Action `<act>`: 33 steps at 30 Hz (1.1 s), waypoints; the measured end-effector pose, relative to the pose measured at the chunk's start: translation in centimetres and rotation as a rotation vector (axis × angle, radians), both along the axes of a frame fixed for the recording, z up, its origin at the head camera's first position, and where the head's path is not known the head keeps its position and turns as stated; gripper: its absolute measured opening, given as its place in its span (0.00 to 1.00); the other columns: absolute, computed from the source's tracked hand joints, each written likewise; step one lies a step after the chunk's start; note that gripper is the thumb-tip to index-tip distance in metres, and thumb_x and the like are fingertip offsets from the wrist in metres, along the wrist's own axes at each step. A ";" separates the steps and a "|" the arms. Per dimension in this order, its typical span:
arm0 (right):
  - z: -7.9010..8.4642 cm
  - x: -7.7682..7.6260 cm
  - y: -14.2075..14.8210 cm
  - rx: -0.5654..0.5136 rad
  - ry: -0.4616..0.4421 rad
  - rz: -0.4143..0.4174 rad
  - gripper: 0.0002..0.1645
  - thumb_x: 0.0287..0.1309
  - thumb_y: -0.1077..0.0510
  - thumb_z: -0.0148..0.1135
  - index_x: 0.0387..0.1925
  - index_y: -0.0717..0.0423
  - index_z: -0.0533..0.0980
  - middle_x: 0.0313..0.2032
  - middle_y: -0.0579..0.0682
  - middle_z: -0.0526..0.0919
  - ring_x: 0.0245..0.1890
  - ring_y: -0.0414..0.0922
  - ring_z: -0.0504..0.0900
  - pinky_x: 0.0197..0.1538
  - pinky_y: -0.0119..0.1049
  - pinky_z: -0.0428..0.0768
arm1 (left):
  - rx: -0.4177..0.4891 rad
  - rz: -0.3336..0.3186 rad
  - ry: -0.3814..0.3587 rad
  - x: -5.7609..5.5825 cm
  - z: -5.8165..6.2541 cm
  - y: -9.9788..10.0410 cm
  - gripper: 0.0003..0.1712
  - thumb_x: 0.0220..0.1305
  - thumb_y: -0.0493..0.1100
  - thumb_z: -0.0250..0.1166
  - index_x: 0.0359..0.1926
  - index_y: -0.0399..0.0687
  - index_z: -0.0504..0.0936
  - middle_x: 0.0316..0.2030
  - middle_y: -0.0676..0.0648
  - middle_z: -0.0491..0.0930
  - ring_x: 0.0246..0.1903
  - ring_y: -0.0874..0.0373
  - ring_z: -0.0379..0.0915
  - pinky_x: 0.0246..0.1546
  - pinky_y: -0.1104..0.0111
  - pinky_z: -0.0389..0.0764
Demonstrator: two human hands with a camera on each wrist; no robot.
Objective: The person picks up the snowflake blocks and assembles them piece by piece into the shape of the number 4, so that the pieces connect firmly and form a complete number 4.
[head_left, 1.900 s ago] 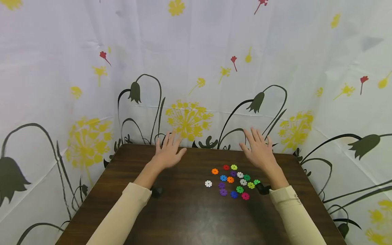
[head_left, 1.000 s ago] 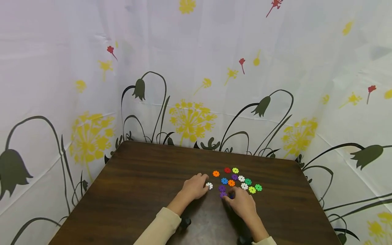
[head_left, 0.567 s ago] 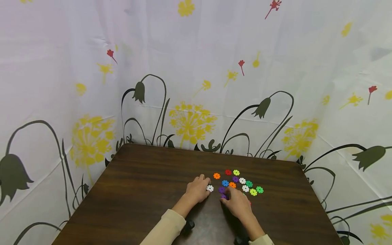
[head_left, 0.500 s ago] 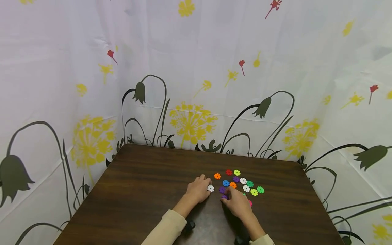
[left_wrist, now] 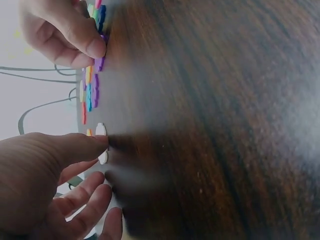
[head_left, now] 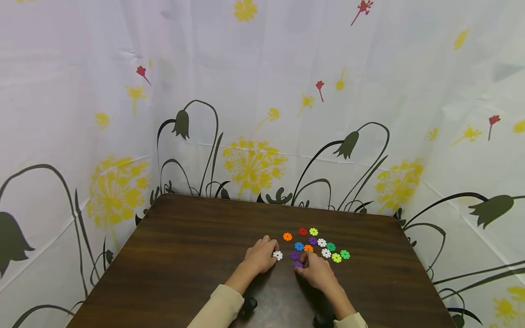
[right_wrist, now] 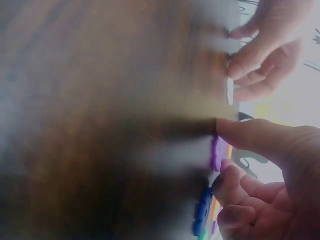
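Observation:
Notched plastic discs in several colours lie flat on the dark wooden table. My left hand (head_left: 260, 256) pinches the white disc (head_left: 278, 255) at the group's left, thumb on its near edge and a finger opposite. In the left wrist view, the white disc (left_wrist: 101, 131) shows beyond the thumb. My right hand (head_left: 319, 269) holds the nearest purple disc (head_left: 298, 265) between thumb and index finger, down at the table. In the right wrist view, that purple disc (right_wrist: 216, 153) sits between them, with a blue disc (right_wrist: 202, 212) beside the curled fingers. The right hand hides some discs in the head view.
Past the hands lie another purple disc (head_left: 295, 255), a blue disc (head_left: 299, 246), an orange disc (head_left: 287, 237), a red disc (head_left: 302, 231) and several more. A flower-printed cloth (head_left: 254, 100) hangs behind the table (head_left: 184, 255).
Both hands, first spread over the far part of the table, have come down to the discs. The left now pinches the white disc, the right a purple one; lately they have barely moved.

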State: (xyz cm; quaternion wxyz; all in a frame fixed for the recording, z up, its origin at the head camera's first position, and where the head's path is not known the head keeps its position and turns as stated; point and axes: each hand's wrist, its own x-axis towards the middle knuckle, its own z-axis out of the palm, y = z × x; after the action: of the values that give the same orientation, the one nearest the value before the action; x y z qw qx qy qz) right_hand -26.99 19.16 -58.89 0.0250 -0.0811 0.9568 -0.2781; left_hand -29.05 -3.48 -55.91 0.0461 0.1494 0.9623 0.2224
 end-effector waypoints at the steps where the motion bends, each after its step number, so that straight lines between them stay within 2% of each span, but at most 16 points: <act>1: -0.1 -0.1 0.0 0.005 0.007 0.005 0.21 0.62 0.42 0.78 0.39 0.49 0.77 0.28 0.42 0.79 0.27 0.41 0.75 0.38 0.43 0.71 | 0.007 0.000 -0.009 0.0 -0.1 -0.1 0.12 0.70 0.43 0.73 0.50 0.52 0.81 0.45 0.50 0.73 0.45 0.52 0.72 0.38 0.53 0.80; 4: 0.1 -0.1 0.2 -0.006 0.001 0.000 0.20 0.62 0.42 0.78 0.36 0.49 0.77 0.28 0.41 0.80 0.28 0.41 0.76 0.44 0.46 0.67 | 0.042 -0.002 -0.017 0.1 -0.3 -0.2 0.12 0.70 0.42 0.73 0.49 0.52 0.79 0.44 0.50 0.75 0.44 0.53 0.74 0.39 0.52 0.80; 5: 0.5 0.1 0.2 -0.020 -0.022 -0.012 0.19 0.62 0.45 0.78 0.36 0.49 0.77 0.29 0.42 0.80 0.29 0.41 0.76 0.44 0.47 0.68 | 0.057 -0.013 0.019 -0.2 -1.2 -0.4 0.12 0.71 0.43 0.73 0.48 0.54 0.78 0.44 0.52 0.76 0.42 0.54 0.74 0.38 0.54 0.80; 6: 0.8 0.3 0.3 -0.040 -0.033 -0.013 0.17 0.63 0.47 0.78 0.36 0.50 0.77 0.29 0.43 0.80 0.29 0.41 0.76 0.44 0.46 0.69 | 0.079 -0.013 0.019 -0.2 -1.2 -0.3 0.11 0.71 0.43 0.72 0.47 0.55 0.78 0.42 0.53 0.77 0.41 0.55 0.74 0.38 0.54 0.79; 7: 1.5 0.6 0.3 -0.080 -0.047 -0.023 0.15 0.63 0.50 0.77 0.35 0.51 0.77 0.28 0.43 0.80 0.28 0.42 0.76 0.43 0.45 0.70 | 0.102 -0.012 0.021 -0.1 -1.2 -0.3 0.11 0.70 0.42 0.72 0.46 0.55 0.77 0.40 0.53 0.78 0.39 0.56 0.75 0.37 0.55 0.78; 11: 2.0 0.7 1.4 -0.250 -0.086 -0.025 0.10 0.69 0.58 0.71 0.34 0.56 0.78 0.26 0.46 0.77 0.26 0.41 0.73 0.31 0.35 0.71 | 0.215 0.002 -0.023 0.0 -1.2 -0.1 0.07 0.72 0.42 0.69 0.45 0.56 0.78 0.36 0.56 0.80 0.34 0.58 0.75 0.37 0.57 0.74; 12: 2.2 0.7 1.7 -0.299 -0.095 -0.022 0.10 0.70 0.58 0.70 0.34 0.58 0.79 0.25 0.46 0.76 0.26 0.41 0.73 0.30 0.34 0.71 | 0.243 0.024 -0.071 0.5 -0.3 0.0 0.07 0.71 0.40 0.69 0.44 0.54 0.79 0.36 0.55 0.80 0.34 0.57 0.75 0.37 0.56 0.74; 13: 2.3 0.6 1.8 -0.344 -0.103 -0.017 0.11 0.71 0.58 0.69 0.34 0.59 0.79 0.25 0.46 0.76 0.25 0.41 0.72 0.29 0.33 0.70 | 0.274 0.032 -0.082 0.6 -0.1 -0.2 0.06 0.72 0.40 0.69 0.45 0.53 0.80 0.36 0.55 0.82 0.35 0.57 0.76 0.37 0.56 0.74; 17: 3.1 0.6 1.6 -0.457 -0.112 -0.017 0.15 0.75 0.53 0.66 0.34 0.59 0.79 0.24 0.45 0.75 0.25 0.39 0.70 0.28 0.32 0.68 | 0.423 0.020 -0.081 1.2 1.0 -1.4 0.07 0.72 0.37 0.68 0.48 0.46 0.85 0.40 0.50 0.88 0.38 0.55 0.81 0.40 0.57 0.79; 20: 4.1 0.7 0.6 -0.508 -0.053 -0.024 0.17 0.76 0.50 0.66 0.35 0.59 0.79 0.23 0.45 0.74 0.23 0.38 0.70 0.29 0.31 0.68 | 0.554 -0.016 -0.076 1.5 2.1 -2.7 0.09 0.71 0.36 0.66 0.49 0.37 0.87 0.41 0.42 0.89 0.40 0.53 0.84 0.40 0.61 0.83; 23: 5.2 1.1 -0.6 -0.552 0.013 -0.023 0.18 0.77 0.48 0.65 0.37 0.60 0.80 0.24 0.52 0.77 0.24 0.39 0.73 0.30 0.31 0.72 | 0.674 -0.011 -0.115 1.8 3.0 -3.5 0.10 0.74 0.37 0.66 0.49 0.33 0.86 0.41 0.39 0.89 0.39 0.51 0.85 0.38 0.65 0.83; 27: 6.8 1.8 -2.1 -0.626 0.040 -0.013 0.19 0.77 0.47 0.65 0.37 0.59 0.82 0.25 0.55 0.78 0.24 0.39 0.73 0.29 0.31 0.73 | 0.806 0.020 -0.155 2.4 4.1 -3.9 0.12 0.77 0.40 0.66 0.50 0.33 0.85 0.42 0.36 0.89 0.38 0.49 0.87 0.41 0.62 0.87; 29: 7.5 2.1 -2.8 -0.679 0.037 -0.001 0.20 0.77 0.47 0.65 0.36 0.60 0.82 0.25 0.54 0.76 0.23 0.39 0.71 0.28 0.30 0.71 | 0.856 0.025 -0.161 2.9 4.8 -3.9 0.12 0.77 0.41 0.66 0.50 0.34 0.84 0.43 0.35 0.89 0.37 0.48 0.89 0.43 0.61 0.87; 31: 8.1 2.3 -3.4 -0.730 0.021 0.004 0.20 0.77 0.46 0.65 0.36 0.60 0.82 0.25 0.54 0.75 0.23 0.39 0.71 0.27 0.30 0.71 | 0.890 0.025 -0.156 3.4 5.4 -3.8 0.12 0.77 0.41 0.66 0.50 0.34 0.83 0.42 0.37 0.89 0.38 0.44 0.89 0.42 0.64 0.87; 33: 8.6 2.4 -3.8 -0.768 0.005 0.012 0.20 0.77 0.47 0.65 0.36 0.60 0.81 0.25 0.54 0.75 0.24 0.39 0.71 0.28 0.30 0.72 | 0.921 0.024 -0.152 3.8 5.8 -3.8 0.12 0.77 0.40 0.66 0.50 0.34 0.82 0.42 0.39 0.89 0.38 0.46 0.89 0.41 0.69 0.86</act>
State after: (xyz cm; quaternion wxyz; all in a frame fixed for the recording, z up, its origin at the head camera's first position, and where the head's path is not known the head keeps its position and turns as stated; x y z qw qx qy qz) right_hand -24.63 15.34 -50.32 -0.0078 -0.0910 0.7824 -0.6160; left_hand -25.29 -7.29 -50.06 0.0429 0.1264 0.7589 0.6373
